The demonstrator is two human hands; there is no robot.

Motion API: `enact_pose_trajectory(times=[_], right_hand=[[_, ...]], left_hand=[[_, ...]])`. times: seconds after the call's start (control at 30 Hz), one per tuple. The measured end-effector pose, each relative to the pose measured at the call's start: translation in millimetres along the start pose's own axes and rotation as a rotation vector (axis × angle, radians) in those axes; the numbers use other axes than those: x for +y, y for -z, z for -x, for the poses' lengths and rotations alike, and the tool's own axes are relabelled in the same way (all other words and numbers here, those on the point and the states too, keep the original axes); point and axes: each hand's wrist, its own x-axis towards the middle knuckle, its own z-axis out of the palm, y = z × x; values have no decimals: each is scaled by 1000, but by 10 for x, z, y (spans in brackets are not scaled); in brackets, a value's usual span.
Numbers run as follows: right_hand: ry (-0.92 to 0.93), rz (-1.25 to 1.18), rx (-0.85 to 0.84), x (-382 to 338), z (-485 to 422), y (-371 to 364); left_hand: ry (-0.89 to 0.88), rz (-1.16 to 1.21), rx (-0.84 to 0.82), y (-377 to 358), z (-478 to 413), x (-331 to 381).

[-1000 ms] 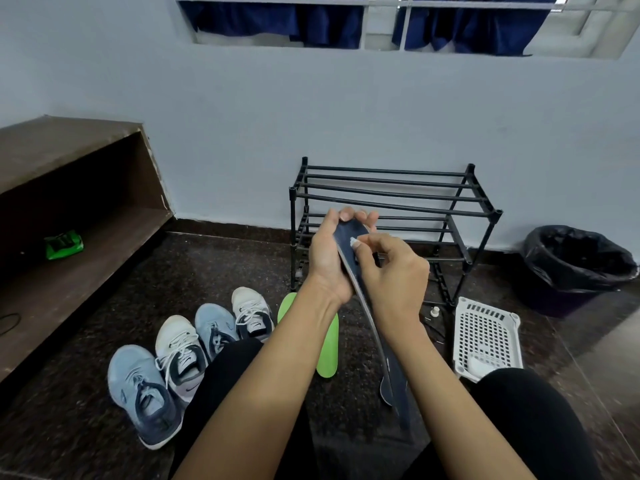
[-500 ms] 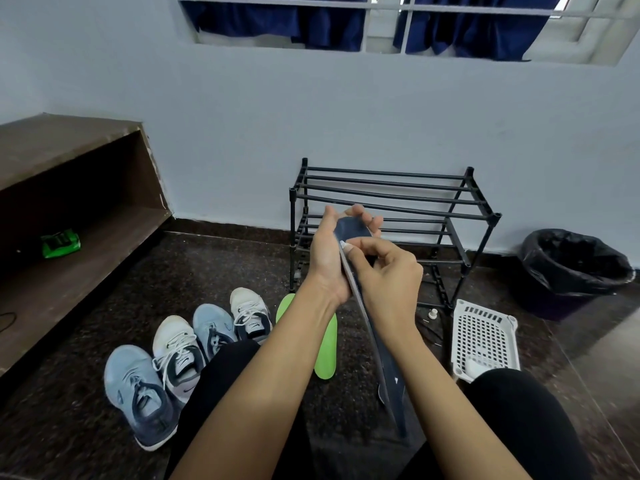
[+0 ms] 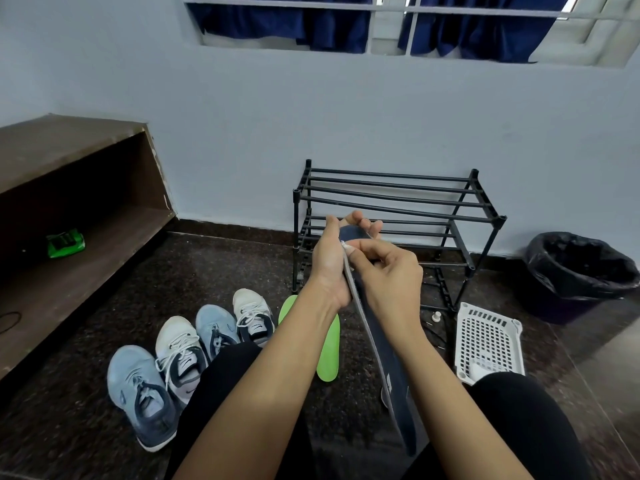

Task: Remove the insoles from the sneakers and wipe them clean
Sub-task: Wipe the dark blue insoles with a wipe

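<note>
A dark blue insole [image 3: 391, 368] with a grey edge is held up on its side in front of me, toe end far, heel end near my lap. My left hand [image 3: 329, 265] grips its toe half from the left, fingers curled over the tip. My right hand [image 3: 388, 275] pinches a small white wipe [image 3: 344, 245] against the insole's upper edge. On the floor, a bright green insole [image 3: 327, 351] lies behind my left forearm. Several sneakers stand in a row at the left: light blue [image 3: 142, 393], white [image 3: 180, 355], light blue [image 3: 214, 327], white [image 3: 252, 317].
A black tube shoe rack [image 3: 394, 209] stands against the wall ahead. A white perforated basket [image 3: 488, 341] lies to its right, and a bin with a black liner [image 3: 581, 271] beyond. A brown shelf unit [image 3: 79, 216] with a green packet [image 3: 65, 242] is at left.
My right hand with the wipe has slid slightly along the insole's upper edge near the toe. The left hand keeps its grip; the view has shifted a little.
</note>
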Motion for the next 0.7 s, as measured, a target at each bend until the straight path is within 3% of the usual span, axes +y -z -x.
enact_pose_trajectory(times=[0.4,0.63,0.7], right_hand=[[157,235,312,95,-138,-159],[-26,-36,-43,48,-51,13],[-62,-94,-53,51,-14,31]], left_hand=[[-2,-96,-16,-41,8,-137],[-11,2,1,4,-38,-11],[3,40,-24,-7,-22,3]])
